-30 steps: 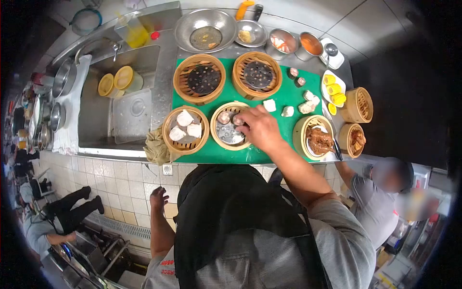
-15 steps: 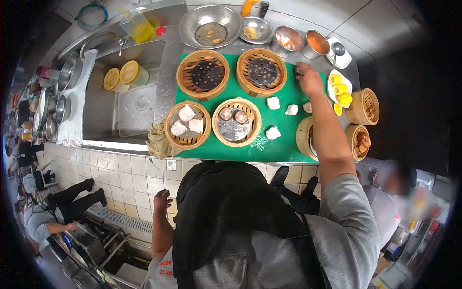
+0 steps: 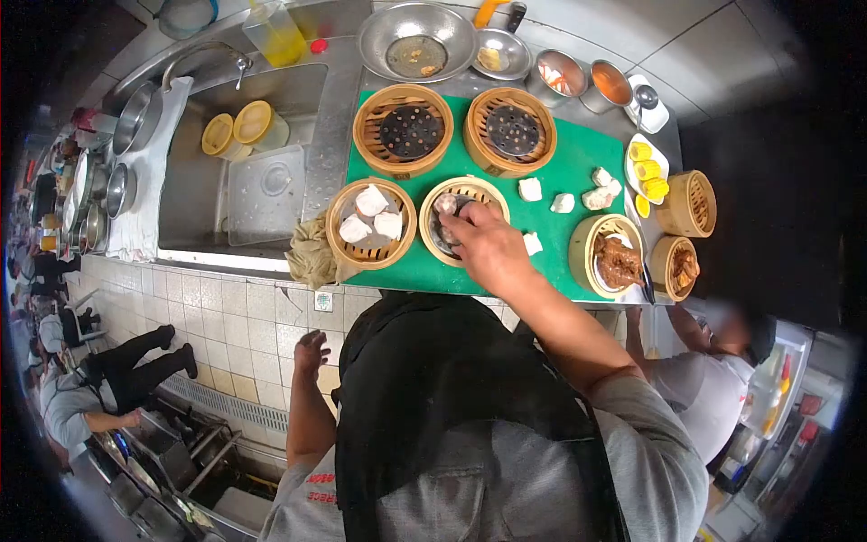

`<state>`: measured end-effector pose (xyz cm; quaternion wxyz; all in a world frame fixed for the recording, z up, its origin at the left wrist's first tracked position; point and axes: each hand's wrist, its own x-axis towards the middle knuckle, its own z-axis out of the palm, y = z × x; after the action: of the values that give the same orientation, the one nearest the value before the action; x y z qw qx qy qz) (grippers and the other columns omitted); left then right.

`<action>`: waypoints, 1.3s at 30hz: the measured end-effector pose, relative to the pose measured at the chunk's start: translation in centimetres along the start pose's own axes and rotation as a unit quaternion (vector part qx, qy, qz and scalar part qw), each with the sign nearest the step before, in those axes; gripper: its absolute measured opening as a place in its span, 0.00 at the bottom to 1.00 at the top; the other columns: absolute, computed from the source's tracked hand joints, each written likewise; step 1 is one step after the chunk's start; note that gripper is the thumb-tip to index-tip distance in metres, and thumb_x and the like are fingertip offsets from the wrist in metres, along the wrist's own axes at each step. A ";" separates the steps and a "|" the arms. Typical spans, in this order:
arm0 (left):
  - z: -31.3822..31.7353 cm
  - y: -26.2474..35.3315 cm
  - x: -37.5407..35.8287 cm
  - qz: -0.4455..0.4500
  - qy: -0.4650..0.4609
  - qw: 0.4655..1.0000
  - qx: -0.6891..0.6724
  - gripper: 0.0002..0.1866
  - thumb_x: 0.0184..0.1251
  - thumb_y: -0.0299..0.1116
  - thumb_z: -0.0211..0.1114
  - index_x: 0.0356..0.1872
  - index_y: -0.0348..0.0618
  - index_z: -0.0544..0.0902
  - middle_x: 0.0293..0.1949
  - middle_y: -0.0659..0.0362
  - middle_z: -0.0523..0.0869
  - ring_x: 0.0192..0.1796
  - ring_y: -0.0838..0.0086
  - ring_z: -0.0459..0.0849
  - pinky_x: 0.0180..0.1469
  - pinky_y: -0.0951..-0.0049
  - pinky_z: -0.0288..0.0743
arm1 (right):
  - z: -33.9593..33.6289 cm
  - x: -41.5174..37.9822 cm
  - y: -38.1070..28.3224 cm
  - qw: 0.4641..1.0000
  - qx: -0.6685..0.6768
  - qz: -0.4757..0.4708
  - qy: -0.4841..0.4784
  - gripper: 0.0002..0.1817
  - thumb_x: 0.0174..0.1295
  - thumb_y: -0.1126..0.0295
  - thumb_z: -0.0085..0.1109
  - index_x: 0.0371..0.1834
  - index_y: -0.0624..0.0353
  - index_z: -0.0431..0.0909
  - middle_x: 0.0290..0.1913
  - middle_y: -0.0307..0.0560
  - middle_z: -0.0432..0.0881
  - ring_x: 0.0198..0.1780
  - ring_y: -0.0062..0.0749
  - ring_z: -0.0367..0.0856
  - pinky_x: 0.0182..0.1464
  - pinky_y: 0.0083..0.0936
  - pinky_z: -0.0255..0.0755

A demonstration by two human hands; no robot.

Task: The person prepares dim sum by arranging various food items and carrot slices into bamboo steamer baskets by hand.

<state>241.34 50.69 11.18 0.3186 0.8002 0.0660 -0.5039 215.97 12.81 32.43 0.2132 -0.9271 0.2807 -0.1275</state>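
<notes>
The right hand (image 3: 492, 248) is positioned over a bamboo steamer (image 3: 425, 226), beside a dumpling (image 3: 445, 204); its grip cannot be determined. The left hand (image 3: 312, 349) is held off the surface (image 3: 340, 108), loosely spread.

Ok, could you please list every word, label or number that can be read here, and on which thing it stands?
None reads with certainty.
Red lettering on the wearer's grey shirt: upside down, too blurred.
Red mark on the co-worker's shirt: too small.
Dark mark on the rear-left steamer: too small.
</notes>
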 end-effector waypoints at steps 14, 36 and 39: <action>-1.8 -1.6 2.0 -0.037 -0.026 0.998 0.039 0.25 0.68 0.42 0.61 0.62 0.42 0.75 0.48 0.54 0.85 0.36 0.66 0.85 0.34 0.66 0.75 | -1.3 -2.5 2.0 0.992 0.034 0.037 0.117 0.08 0.50 0.78 0.67 0.35 0.60 0.82 0.42 0.52 0.81 0.48 0.52 0.79 0.51 0.40 0.77; 1.1 0.1 4.1 0.001 -0.057 0.998 -0.006 0.19 0.70 0.42 0.60 0.58 0.46 0.77 0.46 0.57 0.84 0.35 0.64 0.86 0.33 0.63 0.75 | -32.6 -2.4 5.3 0.918 -0.018 0.139 0.371 0.09 0.66 0.70 0.63 0.37 0.67 0.82 0.28 0.38 0.81 0.33 0.15 0.74 0.36 0.18 0.71; 0.7 -1.3 4.7 0.079 -0.069 0.990 0.093 0.21 0.69 0.39 0.60 0.61 0.46 0.76 0.46 0.57 0.84 0.35 0.62 0.85 0.33 0.61 0.75 | -34.1 -0.4 5.8 0.941 -0.075 0.123 0.307 0.11 0.68 0.68 0.61 0.44 0.66 0.83 0.34 0.41 0.85 0.35 0.21 0.78 0.41 0.20 0.73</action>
<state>242.52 50.26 6.43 0.2856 0.7920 -0.0666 -0.5354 200.82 -2.41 59.54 0.0606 -0.8148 0.4527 -0.3571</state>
